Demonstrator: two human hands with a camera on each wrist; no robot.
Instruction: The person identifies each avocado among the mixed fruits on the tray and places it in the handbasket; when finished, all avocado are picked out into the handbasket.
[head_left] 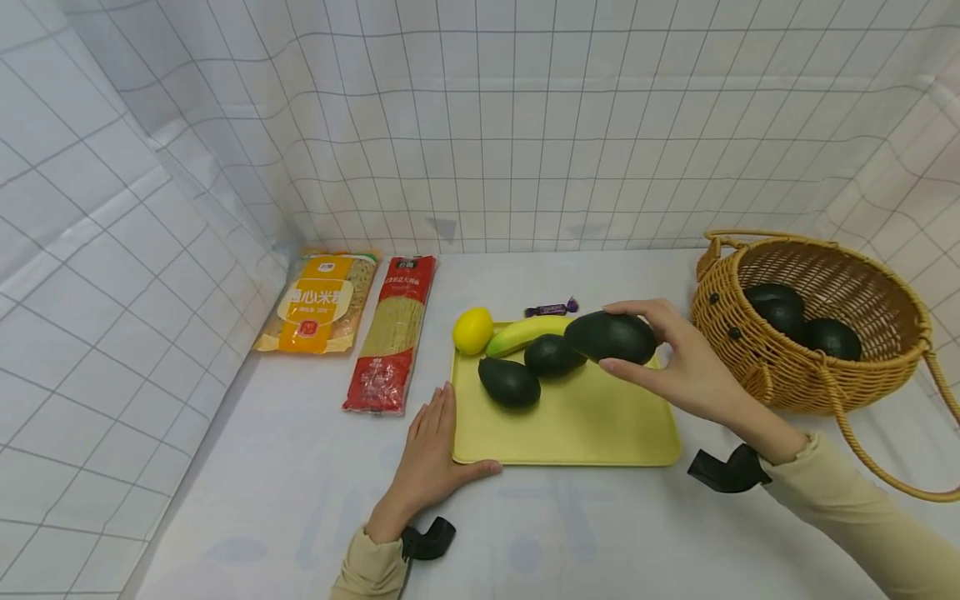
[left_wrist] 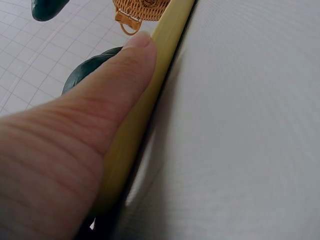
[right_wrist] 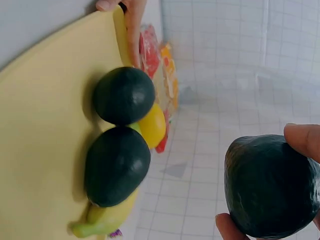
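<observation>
My right hand (head_left: 693, 367) grips a dark green avocado (head_left: 611, 337) between thumb and fingers. In the right wrist view, the held avocado (right_wrist: 270, 187) is up off the yellow tray (right_wrist: 45, 130). Two more avocados lie on the tray, one toward the left (head_left: 510, 383) and one behind it (head_left: 553, 356). Beside them are a yellow-green banana (head_left: 525, 335) and a yellow lemon (head_left: 473, 331) at the back left corner. My left hand (head_left: 431, 458) rests at the tray's front left corner, fingers straight along the left side and thumb (left_wrist: 125, 70) along the front rim.
At the right stands a wicker basket (head_left: 795, 383) with two avocados visible inside and a looped handle hanging forward. Left of the tray lie a red noodle packet (head_left: 390, 333) and an orange food bag (head_left: 318, 304). A purple wrapped candy (head_left: 551, 309) sits behind the banana.
</observation>
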